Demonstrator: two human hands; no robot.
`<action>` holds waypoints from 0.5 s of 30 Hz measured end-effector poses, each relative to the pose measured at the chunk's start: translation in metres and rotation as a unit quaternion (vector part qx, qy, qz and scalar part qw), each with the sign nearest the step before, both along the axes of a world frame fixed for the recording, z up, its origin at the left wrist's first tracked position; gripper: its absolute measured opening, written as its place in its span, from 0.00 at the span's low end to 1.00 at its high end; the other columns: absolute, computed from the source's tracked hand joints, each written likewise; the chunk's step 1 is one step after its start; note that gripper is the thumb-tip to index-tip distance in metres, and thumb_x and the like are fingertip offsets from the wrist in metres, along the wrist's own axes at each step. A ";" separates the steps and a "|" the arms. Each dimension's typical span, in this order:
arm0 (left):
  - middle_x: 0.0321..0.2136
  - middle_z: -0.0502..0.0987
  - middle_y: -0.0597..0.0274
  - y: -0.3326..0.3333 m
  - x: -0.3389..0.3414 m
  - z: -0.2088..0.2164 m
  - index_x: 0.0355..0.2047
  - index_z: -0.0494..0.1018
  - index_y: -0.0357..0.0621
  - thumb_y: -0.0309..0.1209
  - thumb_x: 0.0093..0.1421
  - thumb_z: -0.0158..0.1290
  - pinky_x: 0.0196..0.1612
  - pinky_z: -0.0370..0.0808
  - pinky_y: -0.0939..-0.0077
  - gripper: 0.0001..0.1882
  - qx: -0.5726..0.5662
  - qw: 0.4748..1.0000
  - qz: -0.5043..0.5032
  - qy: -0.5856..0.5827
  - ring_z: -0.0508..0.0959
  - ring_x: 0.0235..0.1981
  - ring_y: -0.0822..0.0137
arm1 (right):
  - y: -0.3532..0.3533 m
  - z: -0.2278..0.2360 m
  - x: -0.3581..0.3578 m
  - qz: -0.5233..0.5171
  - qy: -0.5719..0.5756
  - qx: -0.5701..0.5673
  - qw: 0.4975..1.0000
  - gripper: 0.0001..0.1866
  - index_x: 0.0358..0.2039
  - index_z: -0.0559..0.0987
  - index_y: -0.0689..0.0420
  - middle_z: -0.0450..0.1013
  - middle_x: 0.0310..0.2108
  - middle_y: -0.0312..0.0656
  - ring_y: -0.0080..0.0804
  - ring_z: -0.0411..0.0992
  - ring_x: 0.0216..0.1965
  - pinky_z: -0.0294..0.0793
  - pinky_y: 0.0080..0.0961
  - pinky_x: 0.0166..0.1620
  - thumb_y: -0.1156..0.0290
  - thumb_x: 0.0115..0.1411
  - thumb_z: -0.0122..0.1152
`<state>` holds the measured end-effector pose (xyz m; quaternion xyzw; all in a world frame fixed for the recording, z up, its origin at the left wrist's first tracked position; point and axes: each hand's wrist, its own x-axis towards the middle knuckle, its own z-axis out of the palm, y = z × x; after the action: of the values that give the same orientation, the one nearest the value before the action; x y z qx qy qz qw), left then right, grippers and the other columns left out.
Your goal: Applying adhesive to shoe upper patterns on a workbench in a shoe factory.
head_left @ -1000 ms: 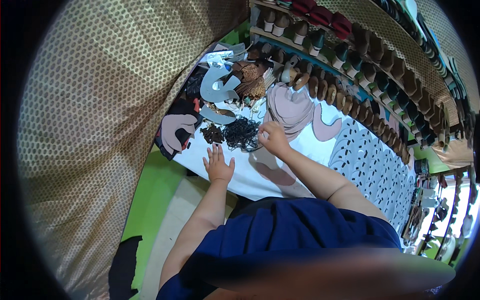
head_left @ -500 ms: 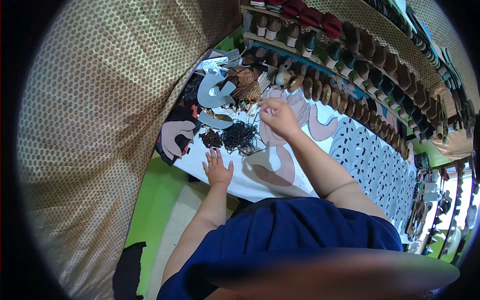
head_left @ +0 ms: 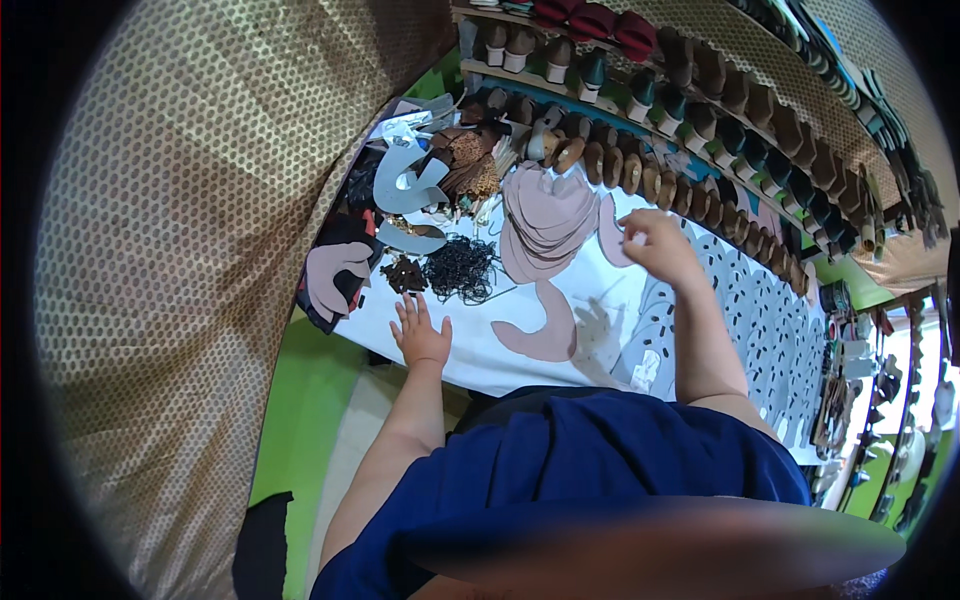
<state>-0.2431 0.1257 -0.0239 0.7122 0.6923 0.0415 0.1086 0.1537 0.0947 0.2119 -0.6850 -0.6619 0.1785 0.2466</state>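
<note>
My left hand [head_left: 422,335] lies open with fingers spread at the table's near edge, its fingertips just below a small heap of dark brown pieces [head_left: 404,274]. Next to that heap is a tangle of thin black strips [head_left: 460,270]. My right hand [head_left: 660,250] is over the table with its fingers bent together; anything held between them is too small to make out. It covers part of a pink curved cut piece [head_left: 610,230]. Left of it lies a fanned stack of pink pieces [head_left: 550,215], with a single pink U-shaped piece [head_left: 545,330] nearer me.
Grey pieces with small black marks [head_left: 740,320] spread over the right of the white table [head_left: 450,355]. Shoe forms [head_left: 640,175] line the back below shelves of shoes [head_left: 640,95]. Grey curved pieces [head_left: 395,185] lie at left, beside a patterned curtain [head_left: 220,250].
My right hand has moved right, from beside the pink stack to over the single pink piece near the grey ones. My left hand stays at the table edge; the view has shifted slightly.
</note>
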 end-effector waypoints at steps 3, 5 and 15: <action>0.73 0.41 0.58 -0.001 0.000 -0.001 0.72 0.45 0.54 0.50 0.60 0.50 0.71 0.39 0.47 0.44 0.001 1.000 0.002 0.002 0.44 0.73 0.53 | 0.008 -0.050 -0.017 0.027 -0.160 -0.082 0.983 0.10 0.28 0.82 0.56 0.77 0.32 0.44 0.47 0.73 0.42 0.67 0.45 0.51 0.66 0.45 0.62; 0.73 0.41 0.58 0.000 0.001 -0.003 0.72 0.45 0.55 0.50 0.60 0.51 0.70 0.40 0.47 0.44 0.007 1.000 0.001 0.007 0.44 0.73 0.53 | 0.016 -0.104 -0.025 0.015 -0.135 -0.117 0.984 0.10 0.28 0.82 0.53 0.78 0.36 0.44 0.48 0.73 0.46 0.61 0.57 0.56 0.63 0.46 0.63; 0.73 0.43 0.57 0.000 0.000 -0.007 0.72 0.46 0.54 0.49 0.59 0.51 0.70 0.41 0.47 0.44 0.018 1.000 0.003 0.005 0.45 0.73 0.52 | 0.020 -0.205 -0.021 -0.097 0.063 -0.094 0.989 0.09 0.34 0.86 0.47 0.79 0.39 0.39 0.43 0.74 0.48 0.55 0.62 0.62 0.63 0.53 0.65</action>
<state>-0.2430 0.1259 -0.0310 0.7122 0.6941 0.0508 0.0917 0.1328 0.1148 0.0067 -0.7533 -0.5561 0.2582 0.2381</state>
